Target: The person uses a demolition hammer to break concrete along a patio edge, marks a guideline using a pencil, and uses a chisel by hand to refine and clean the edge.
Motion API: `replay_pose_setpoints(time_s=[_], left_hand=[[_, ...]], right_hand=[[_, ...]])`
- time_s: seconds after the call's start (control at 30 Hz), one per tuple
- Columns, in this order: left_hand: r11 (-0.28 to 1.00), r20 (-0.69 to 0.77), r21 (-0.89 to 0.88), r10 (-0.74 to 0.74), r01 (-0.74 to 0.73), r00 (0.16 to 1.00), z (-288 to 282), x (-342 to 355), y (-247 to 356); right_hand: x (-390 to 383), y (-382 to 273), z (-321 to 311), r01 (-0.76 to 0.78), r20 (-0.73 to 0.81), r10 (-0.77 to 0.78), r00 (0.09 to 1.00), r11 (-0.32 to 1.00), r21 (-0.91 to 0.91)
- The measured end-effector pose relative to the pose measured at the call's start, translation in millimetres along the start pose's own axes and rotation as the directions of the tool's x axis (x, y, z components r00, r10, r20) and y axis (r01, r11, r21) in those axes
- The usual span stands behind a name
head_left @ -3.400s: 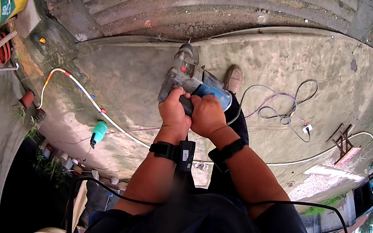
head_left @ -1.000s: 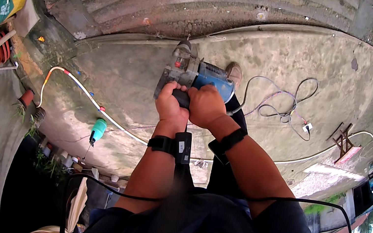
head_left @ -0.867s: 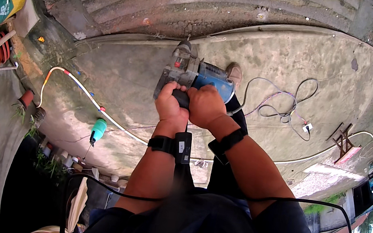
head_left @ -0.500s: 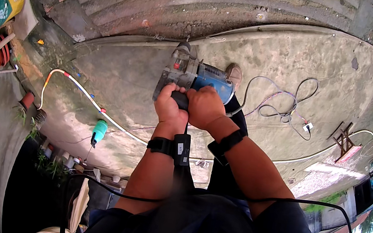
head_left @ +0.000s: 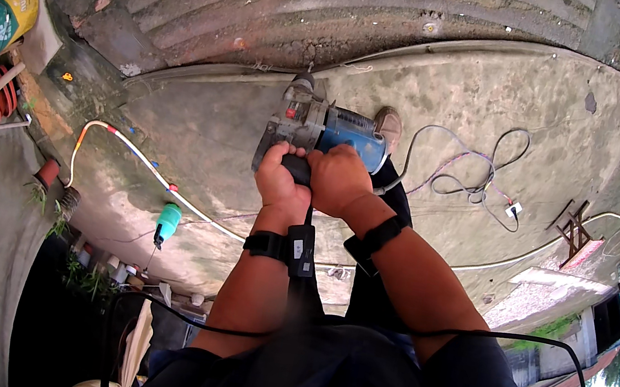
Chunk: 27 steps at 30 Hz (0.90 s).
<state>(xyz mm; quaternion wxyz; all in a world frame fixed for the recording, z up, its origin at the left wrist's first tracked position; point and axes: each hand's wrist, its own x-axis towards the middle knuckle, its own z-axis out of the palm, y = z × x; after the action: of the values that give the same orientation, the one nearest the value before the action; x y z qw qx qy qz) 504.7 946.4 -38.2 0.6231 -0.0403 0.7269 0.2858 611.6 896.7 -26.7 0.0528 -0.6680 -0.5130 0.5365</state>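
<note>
Both of my hands are wrapped round the dark rear grip of a rotary hammer drill [head_left: 305, 116], which has a worn grey gear case and a blue motor housing [head_left: 356, 137] on its right side. On the grip's left part, my left hand [head_left: 284, 182] is closed. My right hand [head_left: 340, 180] closes over the right part, just below the blue housing. The drill's nose [head_left: 304, 78] points away from me to the edge of the ridged concrete; the tip of its bit is hard to make out. A dark power cord [head_left: 393, 185] leaves the motor end.
The cord's loops [head_left: 479, 178] and a white plug [head_left: 514, 209] lie on the concrete to the right. A pale hose [head_left: 141, 164] crosses the ground behind my hands, near a green bottle [head_left: 167, 223]. Ridged concrete [head_left: 294, 0] rises ahead. A yellow bucket [head_left: 3, 28] lies at left.
My hands keep the same hold on the rotary hammer drill, which has hardly moved. The surroundings at left have shifted slightly in the picture.
</note>
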Motion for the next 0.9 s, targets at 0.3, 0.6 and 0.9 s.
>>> replay_pose_setpoints(time_s=[0.3,0.6,0.9], left_hand=[[1.000,0.015,-0.004,-0.002,0.002,1.000,-1.1,2.8,-0.7],[1.000,0.027,-0.015,-0.006,0.006,1.000,-1.2,6.2,-1.7],[1.000,0.024,-0.026,-0.003,0.004,1.000,-1.4,7.1,-4.1]], right_hand=[[2.7,-0.5,-4.1,-0.011,0.064,0.013,0.998,0.999,-0.033],[5.2,-1.6,-5.7,-0.019,0.094,0.026,0.995,0.998,-0.067],[8.5,4.9,-3.9,0.012,0.074,-0.007,0.997,0.998,-0.069]])
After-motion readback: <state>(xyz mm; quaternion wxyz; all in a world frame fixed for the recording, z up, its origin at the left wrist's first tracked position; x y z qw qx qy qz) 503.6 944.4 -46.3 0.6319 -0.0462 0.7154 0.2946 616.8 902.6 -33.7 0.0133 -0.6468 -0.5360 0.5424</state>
